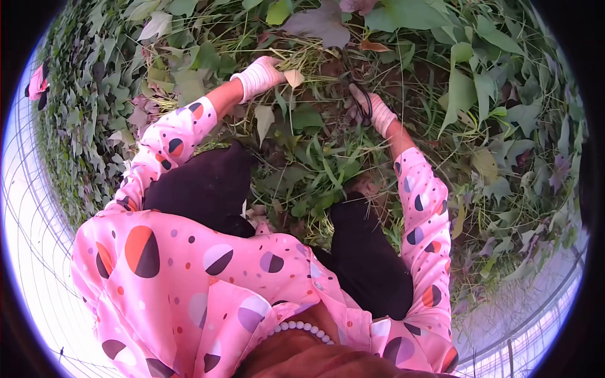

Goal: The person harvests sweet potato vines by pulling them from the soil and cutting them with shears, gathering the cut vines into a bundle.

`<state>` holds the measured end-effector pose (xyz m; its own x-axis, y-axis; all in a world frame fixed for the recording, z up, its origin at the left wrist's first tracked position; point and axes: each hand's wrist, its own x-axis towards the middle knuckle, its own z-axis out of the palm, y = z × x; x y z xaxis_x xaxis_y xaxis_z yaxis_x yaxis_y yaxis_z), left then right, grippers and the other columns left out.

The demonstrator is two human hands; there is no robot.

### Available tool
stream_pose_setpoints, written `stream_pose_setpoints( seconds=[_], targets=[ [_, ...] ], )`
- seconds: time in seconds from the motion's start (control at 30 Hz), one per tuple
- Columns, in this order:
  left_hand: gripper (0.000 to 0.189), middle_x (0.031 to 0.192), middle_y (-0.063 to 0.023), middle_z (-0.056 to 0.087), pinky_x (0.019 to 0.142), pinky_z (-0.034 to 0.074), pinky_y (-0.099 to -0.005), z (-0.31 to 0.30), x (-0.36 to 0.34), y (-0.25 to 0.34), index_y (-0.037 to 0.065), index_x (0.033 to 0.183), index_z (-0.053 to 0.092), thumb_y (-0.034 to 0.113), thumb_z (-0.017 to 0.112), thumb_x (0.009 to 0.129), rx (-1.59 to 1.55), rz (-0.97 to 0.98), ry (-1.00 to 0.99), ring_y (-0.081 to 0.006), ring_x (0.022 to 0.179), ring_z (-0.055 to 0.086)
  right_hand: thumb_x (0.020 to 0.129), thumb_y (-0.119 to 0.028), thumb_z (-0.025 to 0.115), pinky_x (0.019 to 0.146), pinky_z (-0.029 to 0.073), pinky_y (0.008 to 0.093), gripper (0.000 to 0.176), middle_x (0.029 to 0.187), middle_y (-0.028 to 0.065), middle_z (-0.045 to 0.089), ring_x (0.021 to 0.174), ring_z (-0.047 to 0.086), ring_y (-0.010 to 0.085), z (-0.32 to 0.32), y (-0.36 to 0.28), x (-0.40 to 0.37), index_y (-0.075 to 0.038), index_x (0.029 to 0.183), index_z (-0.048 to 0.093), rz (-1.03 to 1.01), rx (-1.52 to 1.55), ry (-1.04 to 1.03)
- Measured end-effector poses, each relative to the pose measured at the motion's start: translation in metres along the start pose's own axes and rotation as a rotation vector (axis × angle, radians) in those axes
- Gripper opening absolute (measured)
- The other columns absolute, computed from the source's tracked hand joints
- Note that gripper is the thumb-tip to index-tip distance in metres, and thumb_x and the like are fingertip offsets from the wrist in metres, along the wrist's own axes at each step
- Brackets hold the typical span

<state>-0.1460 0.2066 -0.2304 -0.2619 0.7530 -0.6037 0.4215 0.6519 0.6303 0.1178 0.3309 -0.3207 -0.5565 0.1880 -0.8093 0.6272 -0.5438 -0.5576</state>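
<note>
My left hand [259,77], in a pale knitted glove, is closed on a bunch of thin green-yellow grass [302,58] at the upper middle. A dry tan leaf [293,78] lies against its fingertips. To the right, my right hand [373,111], also gloved and with dirty fingers, is closed around a dark tool with a looped handle [365,112]. The tool's far end runs up into the grass, and its kind cannot be made out. Bare brown soil [331,70] shows between the two hands.
Broad-leaved vines [504,120] and weeds surround me. Large leaves [409,16] hang over the far side. My dark-clothed knees [201,189] are bent close to the ground. Another person in pink [38,83] is far left. A netted structure [28,208] curves along the edge.
</note>
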Motion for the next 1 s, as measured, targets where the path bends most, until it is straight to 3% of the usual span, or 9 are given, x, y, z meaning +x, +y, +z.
stream_pose_setpoints(
  seconds=[0.17,0.27,0.37,0.43,0.5,0.53,0.57,0.7,1.0],
  targets=[
    [0.023,0.084,-0.0032,0.066,0.061,0.050,-0.0280,-0.100,-0.026,0.001,0.002,0.104,0.066,0.015,0.064,0.085,-0.346,-0.121,0.439,-0.0118,0.069,0.060,0.087,-0.063,0.051,0.054,0.046,0.0299,0.059,0.064,0.0082,0.063,0.055,0.059,0.0204,-0.003,0.015,0.011,-0.006,0.079,0.066,0.034,-0.294,-0.129],
    [0.027,0.085,-0.0057,0.066,0.063,0.050,-0.0326,-0.174,-0.042,-0.017,0.001,0.103,0.065,0.017,0.068,0.082,-0.863,0.142,0.833,-0.0163,0.067,0.060,0.094,-0.045,0.050,0.080,0.046,0.0383,0.046,0.086,0.0190,0.064,0.082,0.058,0.0350,0.002,0.047,0.025,-0.001,0.091,0.065,-0.477,-1.109,-0.122],
    [0.020,0.080,-0.0059,0.067,0.058,0.048,-0.0287,-0.208,-0.068,-0.003,0.001,0.093,0.068,0.017,0.067,0.082,-0.840,0.308,1.084,-0.0144,0.059,0.057,0.094,-0.045,0.050,0.078,0.046,0.0383,0.047,0.087,0.0195,0.064,0.081,0.058,0.0350,-0.001,0.057,0.035,-0.001,0.094,0.064,-0.339,-0.890,-0.092],
    [0.017,0.075,-0.0052,0.066,0.059,0.044,-0.0238,-0.188,-0.087,0.017,0.002,0.090,0.068,0.016,0.059,0.087,-0.638,0.243,0.714,-0.0109,0.061,0.056,0.094,-0.049,0.049,0.067,0.049,0.0364,0.050,0.078,0.0161,0.064,0.069,0.060,0.0307,-0.002,0.041,0.011,-0.001,0.091,0.064,-0.790,-0.917,-0.094],
    [0.017,0.071,-0.0043,0.065,0.060,0.046,-0.0251,-0.142,-0.089,0.033,0.002,0.090,0.067,0.017,0.058,0.088,-0.396,0.140,0.170,-0.0089,0.063,0.058,0.092,-0.056,0.047,0.053,0.048,0.0308,0.055,0.067,0.0098,0.063,0.054,0.060,0.0214,0.014,-0.002,-0.019,-0.004,0.088,0.063,0.033,-0.189,-0.212],
    [0.017,0.069,-0.0050,0.065,0.058,0.048,-0.0271,-0.117,-0.085,0.032,0.001,0.091,0.066,0.016,0.060,0.087,-0.372,0.006,-0.069,-0.0087,0.063,0.059,0.088,-0.064,0.046,0.045,0.044,0.0254,0.061,0.060,0.0042,0.060,0.046,0.056,0.0134,0.015,-0.001,-0.015,-0.006,0.086,0.064,-0.043,-0.145,-0.203],
    [0.022,0.067,-0.0079,0.064,0.055,0.048,-0.0294,-0.087,-0.063,0.010,-0.002,0.090,0.065,0.019,0.064,0.086,-0.048,0.241,-0.148,-0.0111,0.057,0.057,0.088,-0.064,0.046,0.045,0.044,0.0254,0.061,0.060,0.0042,0.060,0.046,0.056,0.0134,0.014,-0.005,-0.010,-0.006,0.086,0.064,-0.041,-0.146,-0.203],
    [0.027,0.082,-0.0251,0.063,0.070,0.051,-0.0432,0.018,-0.029,-0.010,0.003,0.096,0.067,0.022,0.057,0.079,0.391,0.161,0.050,-0.0385,0.080,0.063,0.080,-0.071,0.051,0.047,0.047,0.0321,0.070,0.060,0.0060,0.059,0.050,0.058,0.0173,0.018,-0.027,0.006,-0.003,0.083,0.064,0.051,-0.279,-0.191],
    [0.033,0.090,-0.0220,0.066,0.077,0.052,-0.0447,0.048,0.010,-0.013,0.001,0.094,0.066,0.028,0.062,0.075,0.623,0.005,0.111,-0.0373,0.088,0.064,0.085,-0.062,0.053,0.048,0.046,0.0324,0.060,0.056,0.0069,0.059,0.044,0.056,0.0190,0.030,-0.037,0.018,-0.005,0.070,0.065,-0.001,-0.424,0.019]
  ],
)
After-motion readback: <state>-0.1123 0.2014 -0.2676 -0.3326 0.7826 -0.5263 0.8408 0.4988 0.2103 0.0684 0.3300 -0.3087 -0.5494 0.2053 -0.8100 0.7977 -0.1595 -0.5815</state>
